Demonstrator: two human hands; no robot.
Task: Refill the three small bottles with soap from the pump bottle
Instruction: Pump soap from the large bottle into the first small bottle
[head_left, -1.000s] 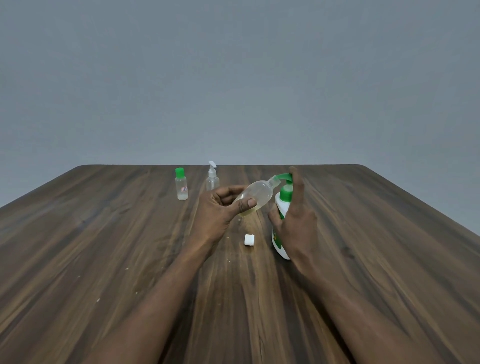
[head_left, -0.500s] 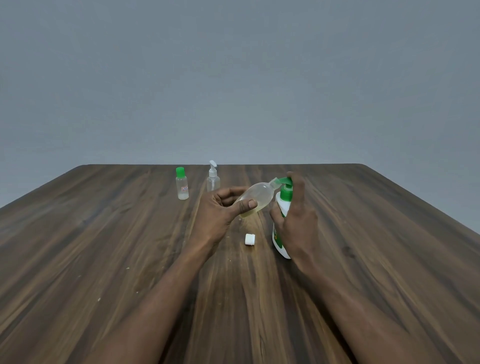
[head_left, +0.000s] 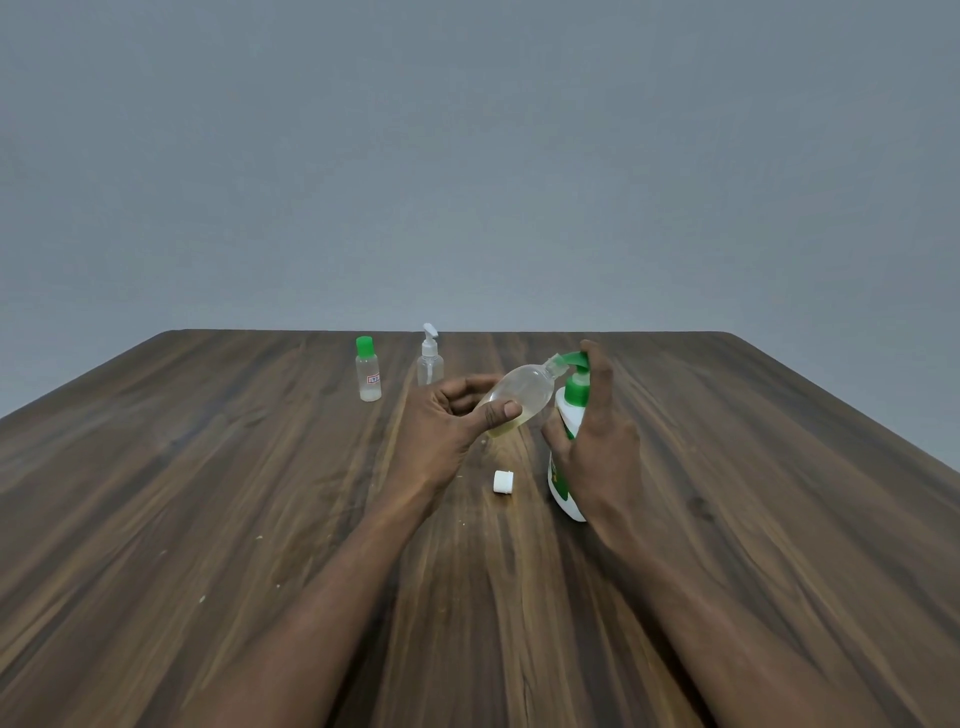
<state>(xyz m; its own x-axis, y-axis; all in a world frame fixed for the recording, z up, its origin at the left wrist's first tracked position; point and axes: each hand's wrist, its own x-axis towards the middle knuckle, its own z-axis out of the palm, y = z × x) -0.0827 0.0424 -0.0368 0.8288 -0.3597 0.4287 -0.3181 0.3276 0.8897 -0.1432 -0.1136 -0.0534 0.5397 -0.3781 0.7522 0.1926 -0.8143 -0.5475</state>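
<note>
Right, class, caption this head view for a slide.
Left hand holds uncapped small bottle at spout of pump bottle, which right hand grips.

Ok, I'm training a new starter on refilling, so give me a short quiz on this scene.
1. True or false: the white cap is on the tilted bottle.
2. Which hand presses the pump bottle: A left, B right?
3. How many small bottles stand untouched at the back?
Key: 1 false, it lies on the table; 2 B, the right hand; 3 two, the green-capped bottle and the clear sprayer bottle.
</note>
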